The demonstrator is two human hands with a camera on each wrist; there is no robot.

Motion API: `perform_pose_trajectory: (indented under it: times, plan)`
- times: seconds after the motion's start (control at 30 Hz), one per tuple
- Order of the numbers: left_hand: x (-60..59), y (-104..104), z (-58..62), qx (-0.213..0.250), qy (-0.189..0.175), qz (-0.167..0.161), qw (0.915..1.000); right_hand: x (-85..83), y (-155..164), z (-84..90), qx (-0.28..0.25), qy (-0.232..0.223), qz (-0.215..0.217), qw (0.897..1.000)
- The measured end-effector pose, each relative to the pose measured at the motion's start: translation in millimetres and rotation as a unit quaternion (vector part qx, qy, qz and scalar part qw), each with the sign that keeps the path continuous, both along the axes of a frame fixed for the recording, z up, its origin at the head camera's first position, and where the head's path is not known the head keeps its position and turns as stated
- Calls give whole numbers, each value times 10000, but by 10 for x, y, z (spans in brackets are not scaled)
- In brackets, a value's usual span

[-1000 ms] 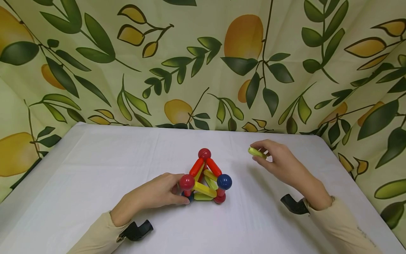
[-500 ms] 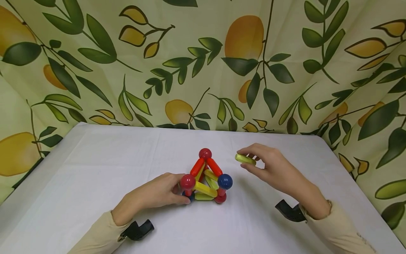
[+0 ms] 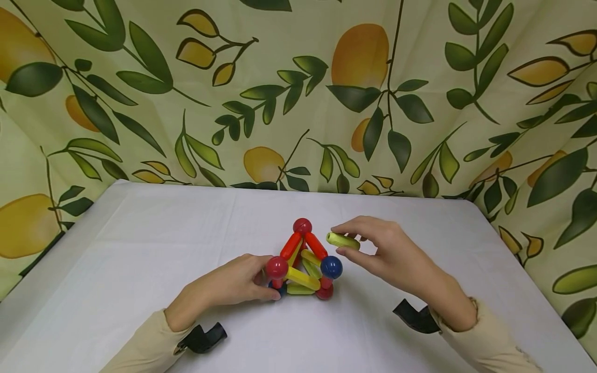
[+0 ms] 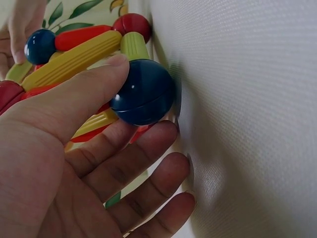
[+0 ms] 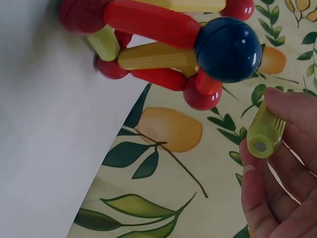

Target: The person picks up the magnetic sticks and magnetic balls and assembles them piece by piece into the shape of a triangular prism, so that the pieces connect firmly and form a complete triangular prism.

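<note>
A small frame of red, yellow and green rods joined by red and blue balls [image 3: 302,261] stands on the white table [image 3: 140,248]. My left hand [image 3: 242,282] holds its near-left corner, thumb and fingers curled round a blue ball [image 4: 142,91] at the base. My right hand [image 3: 378,251] pinches a loose light-green rod [image 3: 342,241] just right of the frame, close to the upper blue ball [image 3: 331,266]. In the right wrist view the green rod [image 5: 265,131] shows a magnet in its end, apart from the blue ball [image 5: 228,49].
A leaf-and-lemon patterned cloth [image 3: 298,93] hangs behind and to both sides of the table. Black wrist mounts [image 3: 202,336] sit by each sleeve.
My right hand has carried the green rod leftward and a little down, from the table's right side to just beside the frame. The left hand has stayed put.
</note>
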State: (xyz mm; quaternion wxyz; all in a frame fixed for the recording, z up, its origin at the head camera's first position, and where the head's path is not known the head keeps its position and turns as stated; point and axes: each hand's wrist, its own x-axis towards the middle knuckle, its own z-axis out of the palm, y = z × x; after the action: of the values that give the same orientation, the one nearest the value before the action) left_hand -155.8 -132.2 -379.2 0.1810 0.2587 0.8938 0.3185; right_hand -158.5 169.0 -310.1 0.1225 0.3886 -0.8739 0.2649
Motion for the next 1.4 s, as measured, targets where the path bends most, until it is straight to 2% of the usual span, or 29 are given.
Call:
perform_pose_trajectory:
  times: [0.3, 0.57, 0.77, 1.17, 1.4]
  plan:
    - [2, 0, -1, 31, 17, -13, 10000, 49, -174, 32, -142, -223, 270, 9993]
    - [-1, -7, -5, 81, 63, -73, 9999, 70, -336, 11, -330, -86, 870, 9956]
    - [-3, -11, -9, 93, 126, -125, 9998, 86, -435, -48, -362, -101, 1070, 9935]
    - [-4, -12, -14, 20, 155, -87, 9998, 116, -503, -177, 103, -204, 904, 9956]
    - [-6, -12, -18, 72, 141, -116, 9998, 111, -497, -198, 175, -177, 821, 9963]
